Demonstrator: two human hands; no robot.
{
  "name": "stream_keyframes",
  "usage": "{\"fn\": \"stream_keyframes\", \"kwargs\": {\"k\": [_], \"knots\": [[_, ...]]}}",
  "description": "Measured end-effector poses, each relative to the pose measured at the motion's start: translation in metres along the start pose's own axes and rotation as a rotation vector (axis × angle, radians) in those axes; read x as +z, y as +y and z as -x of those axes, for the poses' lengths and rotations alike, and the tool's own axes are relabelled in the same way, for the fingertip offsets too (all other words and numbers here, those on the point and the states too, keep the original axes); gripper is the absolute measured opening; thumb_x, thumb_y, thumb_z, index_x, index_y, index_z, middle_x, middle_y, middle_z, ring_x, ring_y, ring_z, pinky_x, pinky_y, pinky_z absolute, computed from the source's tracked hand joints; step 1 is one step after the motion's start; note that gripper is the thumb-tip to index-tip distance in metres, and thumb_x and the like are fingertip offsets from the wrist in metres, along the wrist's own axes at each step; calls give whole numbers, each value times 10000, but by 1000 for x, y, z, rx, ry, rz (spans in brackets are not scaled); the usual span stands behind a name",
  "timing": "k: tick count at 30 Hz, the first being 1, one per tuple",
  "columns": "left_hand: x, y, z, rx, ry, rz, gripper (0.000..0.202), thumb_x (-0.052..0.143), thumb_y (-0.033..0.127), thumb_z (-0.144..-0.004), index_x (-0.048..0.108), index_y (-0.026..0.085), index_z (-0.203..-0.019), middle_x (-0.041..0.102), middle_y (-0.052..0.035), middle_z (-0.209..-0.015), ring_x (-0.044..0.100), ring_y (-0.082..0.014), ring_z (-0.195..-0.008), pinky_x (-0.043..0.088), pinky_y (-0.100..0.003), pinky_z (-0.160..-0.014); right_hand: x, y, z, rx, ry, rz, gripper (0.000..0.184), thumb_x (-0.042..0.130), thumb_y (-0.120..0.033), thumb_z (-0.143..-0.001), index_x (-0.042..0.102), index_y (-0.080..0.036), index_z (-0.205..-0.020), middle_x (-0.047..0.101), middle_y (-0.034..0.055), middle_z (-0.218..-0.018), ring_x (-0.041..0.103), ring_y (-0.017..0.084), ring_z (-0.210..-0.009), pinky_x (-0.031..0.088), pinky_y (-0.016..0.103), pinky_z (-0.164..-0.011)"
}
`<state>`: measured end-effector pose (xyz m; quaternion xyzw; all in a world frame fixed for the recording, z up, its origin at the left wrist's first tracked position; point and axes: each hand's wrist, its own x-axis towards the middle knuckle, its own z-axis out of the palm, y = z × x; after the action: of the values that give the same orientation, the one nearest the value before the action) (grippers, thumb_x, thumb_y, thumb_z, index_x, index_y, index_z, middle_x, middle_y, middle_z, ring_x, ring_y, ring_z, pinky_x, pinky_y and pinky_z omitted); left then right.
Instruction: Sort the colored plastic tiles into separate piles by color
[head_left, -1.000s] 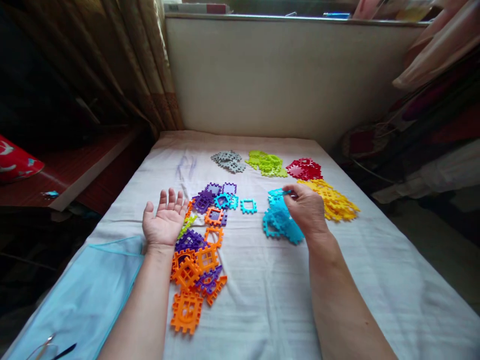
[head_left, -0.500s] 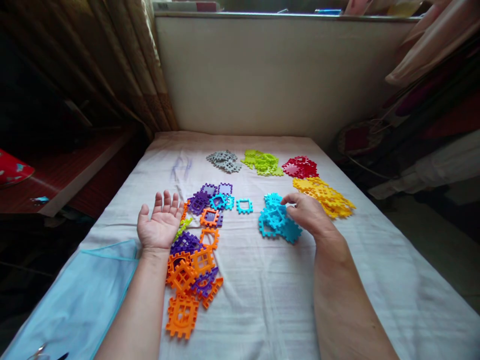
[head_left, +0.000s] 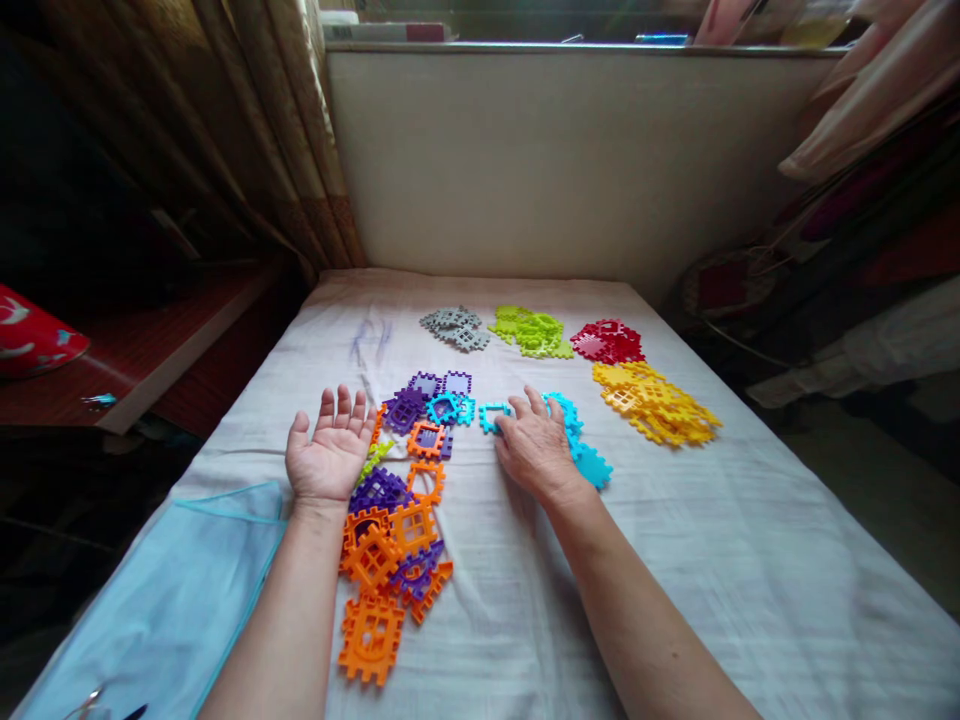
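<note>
My left hand (head_left: 334, 450) lies palm up with its fingers loosely spread, holding nothing, beside a mixed heap of purple pieces (head_left: 379, 490) and orange interlocking plastic pieces (head_left: 373, 640). A lime piece (head_left: 373, 460) shows by its fingers. My right hand (head_left: 536, 445) is palm down, fingers apart, its thumb at the right edge of a light-blue square frame piece (head_left: 491, 417). Behind that hand, a pile of light-blue pieces (head_left: 592, 464) is partly hidden. More light-blue pieces (head_left: 444, 407) lie against the purple ones on the left.
Along the far side of the white-sheeted surface (head_left: 517, 610) are grey (head_left: 455, 328), lime (head_left: 532, 332), red (head_left: 607, 342) and yellow (head_left: 652, 402) piles of pieces. A pale blue cloth (head_left: 202, 570) lies at the left. A wall panel (head_left: 510, 160) stands behind.
My right hand has moved left from the light-blue pile to the single light-blue frame, its fingers spreading. My left hand keeps its pose. The whole view has shifted slightly.
</note>
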<state>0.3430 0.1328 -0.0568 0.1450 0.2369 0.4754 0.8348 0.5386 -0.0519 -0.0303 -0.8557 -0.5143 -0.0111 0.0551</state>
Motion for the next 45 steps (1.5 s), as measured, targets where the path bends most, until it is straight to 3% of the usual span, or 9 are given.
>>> {"fn": "stream_keyframes", "kwargs": {"k": [8,15,20,26,33,38,42,45], "knots": [[5,-1,3,5,44,20,334,424,450,-892,661,228,-971,731,-54,-1084,601,-233,-1199,350,-472,-1117,1,-6,0,-47,-25,-26,196,555,-165,-853,721,-193,-951,599,113,-1331,334,342,-1395,205,558,-1117],[5,-2,4,4,38,21,328,443,444,-891,661,218,-984,720,-63,-1107,595,-235,-1206,380,-465,-1100,-14,25,1,84,152,13,148,549,-210,-886,681,-208,-954,601,99,-1332,338,340,-1381,170,600,-1098],[4,-2,3,6,22,7,308,459,437,-884,657,225,-987,721,-66,-1097,599,-236,-1197,387,-469,-1087,-10,43,3,162,92,58,141,578,-231,-856,706,-216,-914,624,100,-1290,344,352,-1366,190,603,-1082],[7,-2,5,6,45,26,331,431,438,-901,657,211,-983,721,-63,-1096,607,-229,-1189,386,-461,-1089,-7,41,2,176,48,59,173,559,-241,-858,726,-219,-894,639,92,-1260,355,347,-1362,192,594,-1083],[9,-3,6,-3,67,54,345,397,432,-917,654,210,-973,729,-58,-1068,614,-227,-1178,383,-469,-1093,-12,19,2,76,139,-13,202,542,-252,-885,720,-232,-979,622,96,-1298,351,344,-1369,191,588,-1087],[7,-3,5,-6,58,71,353,401,437,-918,651,199,-992,728,-52,-1068,624,-224,-1159,376,-470,-1099,-4,-19,-9,-89,58,-80,316,525,-239,-902,669,-281,-1181,572,80,-1370,330,328,-1394,216,554,-1104],[5,-3,5,-7,41,64,335,422,439,-911,651,208,-992,724,-58,-1085,621,-223,-1165,398,-460,-1079,9,-37,-22,-91,11,-75,417,493,-197,-913,604,-317,-1296,490,100,-1451,296,313,-1422,215,546,-1110],[5,-3,5,-10,42,65,338,412,435,-916,651,208,-992,725,-54,-1081,624,-221,-1160,396,-459,-1080,18,-41,-26,-82,20,-82,394,498,-208,-920,615,-321,-1279,457,101,-1479,281,306,-1432,209,547,-1115]]}}
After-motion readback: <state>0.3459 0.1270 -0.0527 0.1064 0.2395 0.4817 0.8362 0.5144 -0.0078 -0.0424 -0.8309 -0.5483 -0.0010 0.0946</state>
